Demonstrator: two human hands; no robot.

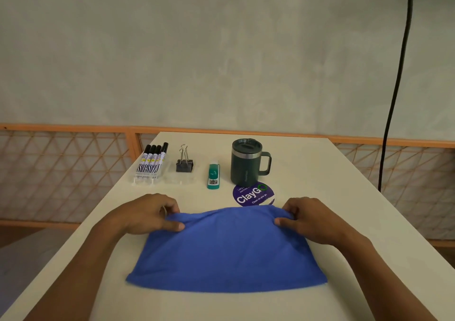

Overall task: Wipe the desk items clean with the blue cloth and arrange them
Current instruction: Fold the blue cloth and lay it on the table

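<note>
Blue cloth point(229, 251) lies flat on the near part of the table point(320, 173), pinched at both far corners.
My left hand point(150, 215) and right hand point(310, 219) each keep a narrow grip on one far corner. The markers point(152, 159), binder clip point(184, 164), green stapler point(213, 176) and mug point(246, 163) stand in a row beyond. I judge nothing is wiped yet, so all the wiping and arranging is left.

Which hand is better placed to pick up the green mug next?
Probably the right hand: it pinches the blue cloth corner nearest the mug, whose handle points that way, while the left hand sits nearer the markers.
</note>
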